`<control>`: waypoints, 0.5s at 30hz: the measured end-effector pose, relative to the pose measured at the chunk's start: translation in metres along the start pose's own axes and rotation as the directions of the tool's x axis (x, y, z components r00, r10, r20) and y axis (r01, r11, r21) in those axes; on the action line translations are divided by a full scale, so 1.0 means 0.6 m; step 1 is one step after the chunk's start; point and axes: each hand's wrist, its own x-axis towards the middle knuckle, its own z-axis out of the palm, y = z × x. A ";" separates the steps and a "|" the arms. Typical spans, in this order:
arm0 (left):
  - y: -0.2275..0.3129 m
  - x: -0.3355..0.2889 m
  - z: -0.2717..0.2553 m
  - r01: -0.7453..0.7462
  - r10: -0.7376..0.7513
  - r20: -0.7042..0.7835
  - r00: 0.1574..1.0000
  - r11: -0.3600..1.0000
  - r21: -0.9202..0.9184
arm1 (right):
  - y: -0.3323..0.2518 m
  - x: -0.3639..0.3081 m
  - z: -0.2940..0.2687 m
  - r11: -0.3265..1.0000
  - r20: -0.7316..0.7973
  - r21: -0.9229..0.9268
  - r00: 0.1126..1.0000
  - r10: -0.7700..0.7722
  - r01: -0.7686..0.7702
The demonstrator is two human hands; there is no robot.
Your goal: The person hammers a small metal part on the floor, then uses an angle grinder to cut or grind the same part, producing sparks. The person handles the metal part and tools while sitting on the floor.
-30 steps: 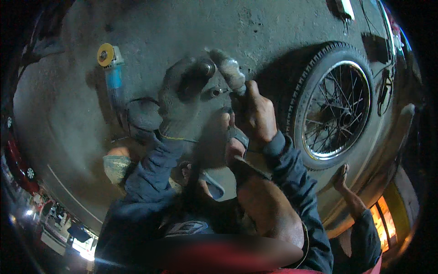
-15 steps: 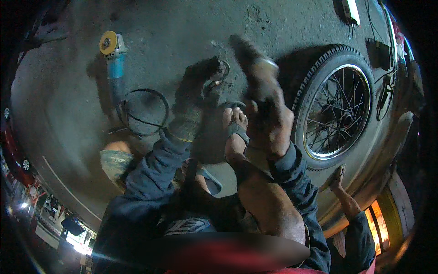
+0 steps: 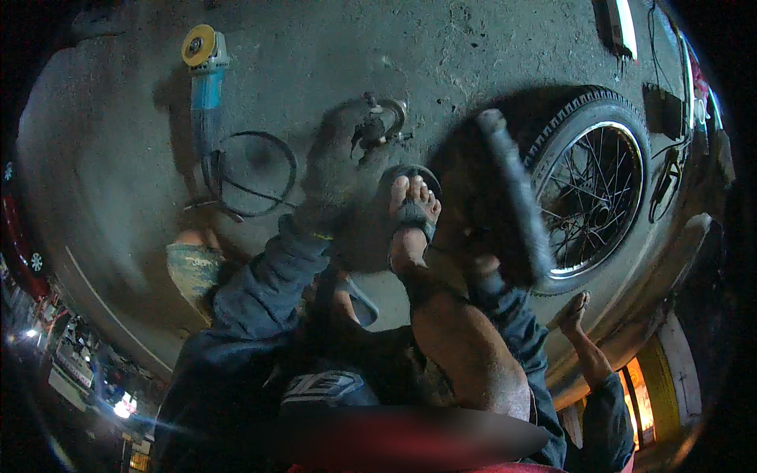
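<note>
My right hand (image 3: 484,266) is raised on the right, dark and smeared by motion. It is closed on a long grey hammer-like tool (image 3: 518,193), too blurred to name surely. My left hand (image 3: 335,189) reaches low over the ground left of my sandalled foot, and its fingers are lost in blur and shadow. Just beyond it is a small metal part (image 3: 386,122) with a curved, hook-like piece, against the ground. Whether the left fingers touch this part, I cannot make out. A dark round piece (image 3: 430,177) lies partly hidden under my toes.
An angle grinder (image 3: 207,87) with a yellow disc and looped black cable (image 3: 293,169) lies at the left. A spoked wheel with tyre (image 3: 544,154) lies at the right. Another person's bent knee (image 3: 192,260) shows at the left, a bare foot (image 3: 579,307) at the right.
My right hand has drawn back toward me, and the tool has swung up and to the right. The metal part looks turned, its curved piece now more visible. The view has shifted slightly.
</note>
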 end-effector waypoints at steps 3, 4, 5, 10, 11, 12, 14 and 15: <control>-0.007 0.002 0.007 -0.073 0.070 -0.068 0.995 0.997 -0.035 | 0.007 0.003 -0.007 0.982 0.397 -0.140 0.916 -0.064 0.129; -0.008 0.003 0.004 -0.145 0.147 -0.051 0.988 0.989 0.027 | 0.011 0.000 -0.011 0.940 0.338 -0.293 0.938 -0.070 0.176; -0.009 0.005 0.005 -0.179 0.182 -0.032 0.983 0.980 0.087 | 0.014 -0.003 -0.016 0.975 0.327 -0.171 0.942 -0.077 0.139; 0.001 -0.005 0.006 -0.096 0.098 -0.014 0.995 0.990 0.108 | 0.022 -0.024 -0.022 0.974 0.130 -0.222 0.992 -0.011 0.040; 0.004 -0.009 0.008 -0.041 0.043 -0.019 0.999 0.994 0.102 | 0.021 -0.021 -0.021 0.966 0.161 -0.255 0.987 0.004 0.038; 0.006 -0.010 0.010 -0.030 0.033 -0.021 0.999 0.989 0.145 | 0.021 -0.014 -0.017 0.974 0.259 -0.225 0.965 0.028 0.032; 0.005 -0.007 0.013 -0.108 0.119 -0.048 0.992 0.974 0.198 | 0.018 0.000 -0.014 0.985 0.401 -0.166 0.916 0.026 0.045; 0.004 -0.004 0.012 -0.153 0.167 -0.038 0.985 0.959 0.239 | 0.014 0.000 -0.015 0.992 0.379 -0.117 0.925 0.002 0.046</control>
